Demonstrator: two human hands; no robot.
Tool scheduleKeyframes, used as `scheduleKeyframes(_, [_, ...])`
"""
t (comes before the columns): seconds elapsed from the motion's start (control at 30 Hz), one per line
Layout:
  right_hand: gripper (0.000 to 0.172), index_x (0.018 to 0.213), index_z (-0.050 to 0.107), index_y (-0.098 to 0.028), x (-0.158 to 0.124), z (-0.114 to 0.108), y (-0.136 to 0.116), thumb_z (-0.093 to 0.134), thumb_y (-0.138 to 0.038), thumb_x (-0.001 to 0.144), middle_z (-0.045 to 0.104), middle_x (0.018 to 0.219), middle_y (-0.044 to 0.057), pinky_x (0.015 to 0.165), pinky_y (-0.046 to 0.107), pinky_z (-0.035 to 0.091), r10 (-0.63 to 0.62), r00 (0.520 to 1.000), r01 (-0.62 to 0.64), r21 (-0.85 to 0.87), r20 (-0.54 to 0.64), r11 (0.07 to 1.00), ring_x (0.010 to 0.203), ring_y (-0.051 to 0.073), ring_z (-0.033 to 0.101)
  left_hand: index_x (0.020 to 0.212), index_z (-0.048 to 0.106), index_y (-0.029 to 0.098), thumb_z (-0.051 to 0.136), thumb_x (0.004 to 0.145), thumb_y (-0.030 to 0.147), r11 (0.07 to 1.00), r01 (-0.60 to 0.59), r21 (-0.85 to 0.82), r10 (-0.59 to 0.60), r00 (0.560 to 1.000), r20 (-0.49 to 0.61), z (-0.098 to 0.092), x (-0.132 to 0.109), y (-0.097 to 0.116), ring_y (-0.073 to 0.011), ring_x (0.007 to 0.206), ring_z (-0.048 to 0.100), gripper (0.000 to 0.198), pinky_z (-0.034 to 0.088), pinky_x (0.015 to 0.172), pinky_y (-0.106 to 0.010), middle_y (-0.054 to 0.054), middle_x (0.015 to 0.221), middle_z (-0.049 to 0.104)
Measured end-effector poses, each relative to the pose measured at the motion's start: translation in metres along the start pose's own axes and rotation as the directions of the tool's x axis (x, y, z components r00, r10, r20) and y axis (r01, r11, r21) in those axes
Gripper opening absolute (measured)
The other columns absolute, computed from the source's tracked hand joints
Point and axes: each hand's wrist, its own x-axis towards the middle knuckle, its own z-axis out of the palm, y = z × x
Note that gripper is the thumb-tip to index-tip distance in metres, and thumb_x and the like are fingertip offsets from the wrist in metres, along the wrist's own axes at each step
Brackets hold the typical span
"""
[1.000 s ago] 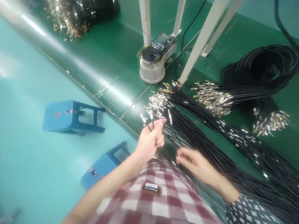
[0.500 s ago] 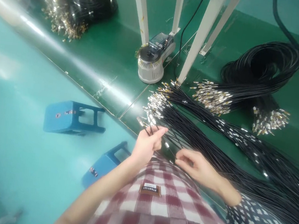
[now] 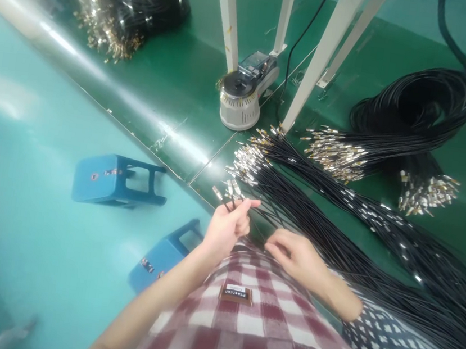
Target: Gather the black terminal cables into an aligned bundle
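My left hand (image 3: 225,229) is closed in a pinch on a few thin black cables with metal connector tips (image 3: 226,189), just off the near edge of the green bench (image 3: 171,85). My right hand (image 3: 295,253) lies close beside it, fingers curled and pinching black cable strands from the long bundle (image 3: 337,221) that runs across the bench to the right. The bundle's silver connector ends (image 3: 248,159) fan out just beyond my left hand.
A grey round tape dispenser (image 3: 243,93) stands between white frame legs (image 3: 314,65). Coiled black cable bundles with gold connectors lie at far right (image 3: 410,117) and far left (image 3: 121,8). Two blue plastic stools (image 3: 117,180) stand on the teal floor below.
The loose cable end that stood up between my hands has been drawn down into them. My right hand has shifted slightly left, toward my left hand.
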Motion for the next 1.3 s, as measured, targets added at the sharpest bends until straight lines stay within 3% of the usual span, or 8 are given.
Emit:
scheduleKeyframes(0.33, [0.023,0.082,0.060,-0.019,-0.004,0.008,0.005,0.044,-0.029,0.096,0.060,0.077,0.002,0.064,0.024,0.040,-0.041,0.999,0.042,-0.069,0.020,0.997,0.068,0.012,0.055,0.086,0.068,0.008,0.066,0.080,0.048,0.998,0.062,0.011,-0.063,0.997,0.040,-0.011,0.000,-0.005,-0.0035,0.042,0.015,0.041,0.019,0.042,-0.019,0.011,0.050,0.014])
scheduleKeyframes(0.57, [0.027,0.080,0.070,-0.021,0.003,-0.011,0.044,0.053,-0.039,0.091,0.067,0.081,0.001,0.065,0.025,0.043,0.151,0.946,-0.114,-0.144,0.286,0.983,0.071,0.014,0.061,0.054,0.046,0.014,0.059,0.083,0.050,0.974,-0.009,-0.226,-0.035,0.981,-0.190,-0.045,-0.002,-0.014,-0.0097,0.059,0.046,0.048,0.043,0.056,-0.023,-0.001,0.065,0.047])
scheduleKeyframes(0.67, [0.026,0.080,0.071,-0.022,0.038,0.002,0.058,0.058,-0.043,0.088,0.068,0.082,0.001,0.064,0.025,0.043,0.274,0.953,-0.237,-0.245,0.129,0.940,0.072,0.015,0.061,0.051,0.033,0.017,0.049,0.090,0.046,0.942,0.030,-0.336,-0.094,0.980,-0.176,-0.055,0.001,-0.019,-0.0083,0.046,0.035,0.051,0.041,0.051,-0.023,0.005,0.051,0.029])
scheduleKeyframes(0.77, [0.016,0.085,0.069,-0.020,0.076,0.026,0.064,0.067,-0.036,0.081,0.067,0.089,0.004,0.066,0.026,0.042,0.312,0.947,-0.320,-0.334,-0.077,0.887,0.077,0.017,0.061,0.051,0.027,0.019,0.044,0.093,0.044,0.925,0.103,-0.366,-0.177,0.969,-0.175,-0.053,-0.002,-0.015,-0.0071,0.039,0.014,0.052,0.021,0.038,-0.021,0.008,0.049,0.014])
scheduleKeyframes(0.87, [0.008,0.079,0.067,-0.018,0.092,0.039,0.068,0.066,-0.026,0.081,0.066,0.090,0.006,0.068,0.028,0.042,0.317,0.942,-0.336,-0.314,-0.111,0.888,0.077,0.018,0.060,0.051,0.026,0.018,0.038,0.096,0.040,0.926,0.057,-0.372,-0.132,0.975,-0.178,-0.046,-0.017,0.011,-0.0075,0.039,0.014,0.051,0.018,0.039,-0.021,0.007,0.049,0.012])
scheduleKeyframes(1.03, [0.013,0.086,0.063,-0.018,0.077,0.029,0.059,0.055,-0.028,0.089,0.067,0.088,0.003,0.069,0.026,0.044,0.280,0.953,-0.298,-0.181,-0.117,0.937,0.073,0.014,0.060,0.050,0.031,0.018,0.041,0.095,0.043,0.944,-0.181,-0.277,0.141,0.977,-0.159,-0.045,-0.038,0.057,-0.0075,0.039,0.019,0.051,0.023,0.040,-0.022,0.006,0.049,0.016])
scheduleKeyframes(1.17, [0.020,0.085,0.058,-0.017,0.054,0.013,0.033,0.053,-0.036,0.089,0.066,0.081,0.002,0.068,0.023,0.048,0.186,0.983,-0.181,0.207,-0.005,0.961,0.072,0.013,0.060,0.067,0.055,0.016,0.065,0.083,0.038,0.996,-0.047,-0.071,0.039,0.994,-0.103,-0.039,-0.022,0.039,-0.0050,0.039,0.019,0.028,0.018,0.038,-0.019,0.009,0.048,0.023])
scheduleKeyframes(1.3, [0.028,0.079,0.055,-0.016,0.036,0.002,0.012,0.061,-0.044,0.083,0.059,0.072,0.002,0.068,0.025,0.046,0.192,0.980,-0.180,0.613,0.046,0.769,0.068,0.013,0.056,0.099,0.063,0.014,0.076,0.072,0.030,0.997,-0.060,0.044,0.061,0.998,-0.031,-0.018,-0.007,0.015,-0.0031,0.039,0.019,0.034,0.017,0.040,-0.018,0.012,0.048,0.024])
